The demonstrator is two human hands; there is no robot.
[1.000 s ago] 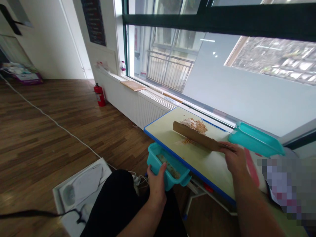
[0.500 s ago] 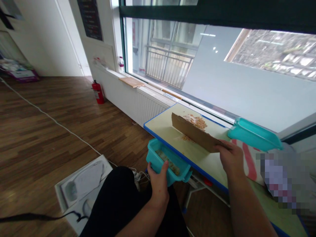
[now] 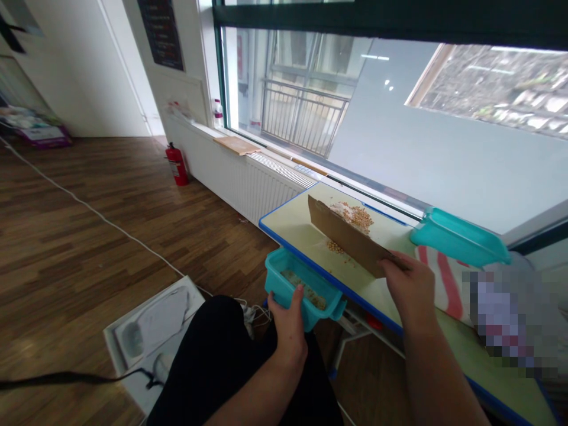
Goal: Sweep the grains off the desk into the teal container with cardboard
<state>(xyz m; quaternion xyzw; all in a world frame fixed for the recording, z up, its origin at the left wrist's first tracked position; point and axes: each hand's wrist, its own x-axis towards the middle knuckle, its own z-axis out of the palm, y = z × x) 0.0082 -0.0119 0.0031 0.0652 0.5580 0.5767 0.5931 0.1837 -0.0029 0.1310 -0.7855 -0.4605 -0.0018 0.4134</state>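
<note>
My left hand (image 3: 286, 316) grips the near side of a teal plastic basket (image 3: 273, 264), held just below the table's front edge. A layer of pale grainy stuff (image 3: 306, 289) lies along its bottom. In my right hand (image 3: 408, 284) is a strip of brown cardboard (image 3: 346, 236), standing on edge on the table (image 3: 293, 219). Behind the cardboard a pile of yellow-orange kernels (image 3: 359, 218), perhaps corn, lies with some white powdery matter. A smaller patch of kernels (image 3: 336, 247) sits on the near side of the cardboard.
A second teal basket (image 3: 461, 236) stands at the table's right by the window. Beside it lies a red-and-white striped bag (image 3: 439, 278). On the floor are a white box (image 3: 128, 349), a cable (image 3: 106, 222) and a red fire extinguisher (image 3: 177, 165).
My right hand and the near end of the cardboard have shifted slightly left, toward me. My left hand still holds the basket at nearly the same spot.
</note>
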